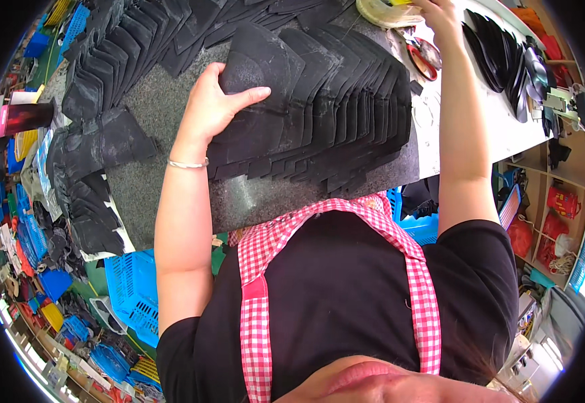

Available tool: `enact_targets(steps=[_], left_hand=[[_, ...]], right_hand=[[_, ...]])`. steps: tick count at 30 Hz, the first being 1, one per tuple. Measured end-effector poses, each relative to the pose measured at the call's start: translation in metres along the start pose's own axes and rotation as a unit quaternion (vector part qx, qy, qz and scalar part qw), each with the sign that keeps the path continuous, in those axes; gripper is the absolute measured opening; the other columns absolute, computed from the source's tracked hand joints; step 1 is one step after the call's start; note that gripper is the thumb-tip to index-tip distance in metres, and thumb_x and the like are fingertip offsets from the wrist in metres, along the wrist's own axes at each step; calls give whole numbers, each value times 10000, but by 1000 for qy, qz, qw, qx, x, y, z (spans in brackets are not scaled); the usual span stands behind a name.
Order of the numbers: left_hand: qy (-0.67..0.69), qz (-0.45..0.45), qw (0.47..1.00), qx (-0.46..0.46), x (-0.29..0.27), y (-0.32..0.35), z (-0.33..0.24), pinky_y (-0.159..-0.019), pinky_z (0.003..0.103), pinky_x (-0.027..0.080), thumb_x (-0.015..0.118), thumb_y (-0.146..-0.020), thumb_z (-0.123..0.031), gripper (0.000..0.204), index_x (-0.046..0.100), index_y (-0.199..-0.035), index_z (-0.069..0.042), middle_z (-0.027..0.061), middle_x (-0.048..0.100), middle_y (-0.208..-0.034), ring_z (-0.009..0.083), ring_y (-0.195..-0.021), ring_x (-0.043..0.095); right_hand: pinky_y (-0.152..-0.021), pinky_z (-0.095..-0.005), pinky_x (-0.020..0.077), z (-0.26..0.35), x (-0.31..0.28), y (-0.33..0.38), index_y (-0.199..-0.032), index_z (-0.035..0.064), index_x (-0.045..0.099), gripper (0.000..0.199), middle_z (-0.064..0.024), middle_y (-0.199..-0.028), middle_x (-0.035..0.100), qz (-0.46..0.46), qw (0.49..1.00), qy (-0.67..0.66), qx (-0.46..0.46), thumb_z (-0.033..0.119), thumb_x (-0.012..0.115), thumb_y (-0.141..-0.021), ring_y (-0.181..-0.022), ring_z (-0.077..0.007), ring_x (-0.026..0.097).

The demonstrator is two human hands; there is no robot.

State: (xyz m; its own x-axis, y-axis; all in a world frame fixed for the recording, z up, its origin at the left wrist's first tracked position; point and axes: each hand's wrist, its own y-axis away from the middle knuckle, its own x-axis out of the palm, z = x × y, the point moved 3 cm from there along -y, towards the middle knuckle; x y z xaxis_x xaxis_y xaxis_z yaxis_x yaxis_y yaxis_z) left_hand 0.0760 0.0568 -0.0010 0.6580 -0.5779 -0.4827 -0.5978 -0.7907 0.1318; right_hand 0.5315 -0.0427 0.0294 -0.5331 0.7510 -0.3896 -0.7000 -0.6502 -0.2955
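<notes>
A fanned row of overlapping black cut pieces [332, 114] lies on a dark grey speckled slab [252, 198]. My left hand [217, 101] sits at the row's left end. Its fingers curl over the edge of the top black piece [265, 64] and its thumb presses on the face. A thin silver bangle [187, 163] circles that wrist. My right hand [440, 19] reaches to the far edge of the table, at a pale round container [383, 13]. Its fingertips are hidden at the frame's rim. Red-handled scissors [425, 57] lie just below that hand.
More rows of black pieces [114, 50] cover the slab's left and far side. A fan of curved black pieces [500, 57] lies on the white tabletop [494, 134] at right. Blue crates [131, 289] stand at lower left. Shelves hold red items [561, 201] at right.
</notes>
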Motion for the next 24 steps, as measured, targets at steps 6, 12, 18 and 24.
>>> enact_targets(steps=[6,12,18,24], left_hand=[[79,32,996,-1,0,-8,-14,-951,322,534,940,-768,-220,648,587,-1228,68,118,687,-1140,173,-1037,663],[4,8,1000,14,14,-22,-14,-989,334,516,961,-742,-256,762,549,-1272,103,143,660,-1209,189,-1116,641],[143,41,989,11,16,-19,-13,-1106,389,469,978,-685,-409,1120,405,-1441,184,283,587,-1384,310,-1299,595],[104,18,994,25,27,-18,-19,-1023,386,521,958,-719,-416,916,519,-1293,147,243,657,-1251,291,-1166,654]], right_hand=[[-488,-318,393,-23,-19,5,-933,16,749,158,-25,-656,596,-34,994,-89,63,166,723,-891,-516,-170,524],[-509,-208,319,-46,-26,7,-955,-28,690,232,-8,-752,609,-3,977,-155,145,163,816,-916,-601,-41,483],[-481,-171,318,-11,-5,61,-1053,-46,623,219,-48,-871,617,135,912,-334,195,121,741,-973,-620,-52,511],[-574,-199,341,64,22,117,-978,35,693,156,16,-836,637,235,912,-309,131,188,726,-985,-657,-43,514]])
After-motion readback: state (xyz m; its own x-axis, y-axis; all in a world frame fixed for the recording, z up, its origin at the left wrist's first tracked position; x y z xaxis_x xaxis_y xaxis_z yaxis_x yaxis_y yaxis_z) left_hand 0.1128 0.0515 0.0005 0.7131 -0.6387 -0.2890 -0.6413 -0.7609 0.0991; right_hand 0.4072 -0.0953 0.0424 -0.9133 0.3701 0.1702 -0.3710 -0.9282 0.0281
